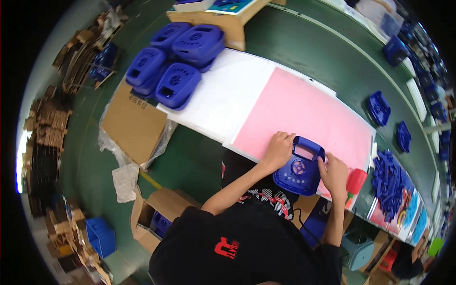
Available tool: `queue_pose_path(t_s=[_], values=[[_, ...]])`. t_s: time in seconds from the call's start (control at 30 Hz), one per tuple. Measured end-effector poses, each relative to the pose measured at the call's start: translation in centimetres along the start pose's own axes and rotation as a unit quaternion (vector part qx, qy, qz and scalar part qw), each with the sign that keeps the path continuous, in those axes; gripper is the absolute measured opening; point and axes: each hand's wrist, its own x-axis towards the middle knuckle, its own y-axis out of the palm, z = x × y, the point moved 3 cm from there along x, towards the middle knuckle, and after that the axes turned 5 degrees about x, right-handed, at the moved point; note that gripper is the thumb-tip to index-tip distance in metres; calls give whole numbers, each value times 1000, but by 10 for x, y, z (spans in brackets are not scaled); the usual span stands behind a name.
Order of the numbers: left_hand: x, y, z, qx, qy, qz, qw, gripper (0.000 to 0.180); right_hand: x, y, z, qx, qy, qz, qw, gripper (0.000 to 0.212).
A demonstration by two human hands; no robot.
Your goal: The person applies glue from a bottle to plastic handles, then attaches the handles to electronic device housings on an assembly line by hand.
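Between my hands is a blue plastic shell (306, 183) with a rectangular opening at its far end, a round pattern of holes in the middle and a row of small holes. It sits at the near edge of the pink sheet (304, 109) on the worktable. My left hand (279, 151) grips its far left corner, fingers curled over the rim. On the right side, my right hand (335, 175) holds the rim with its thumb toward the opening. Just beyond that hand lies a red, rounded thing (356, 181) with a green end; its kind is unclear.
Stacks of similar blue shells (178, 85) stand at the table's far left. A heap of blue strip-like parts (389, 185) lies to the right, with two loose blue shells (379, 108) beyond. Cardboard boxes (135, 121) stand at left. Another person (408, 261) is at lower right.
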Motion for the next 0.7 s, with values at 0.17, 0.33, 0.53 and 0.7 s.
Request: queue_pose_path(t_s=[0.17,0.33,0.53,0.7], values=[[11,-35,32,0,-97,-93,991,28,-12,53,-30,320,117,210,916,32],[16,-99,77,-35,-102,-145,984,29,10,84,-33,481,163,153,848,32],[7,-235,157,274,-62,-189,941,58,43,71,-35,455,128,171,865,37],[-11,-292,200,379,-71,-79,919,85,98,57,-44,564,161,67,807,35]])
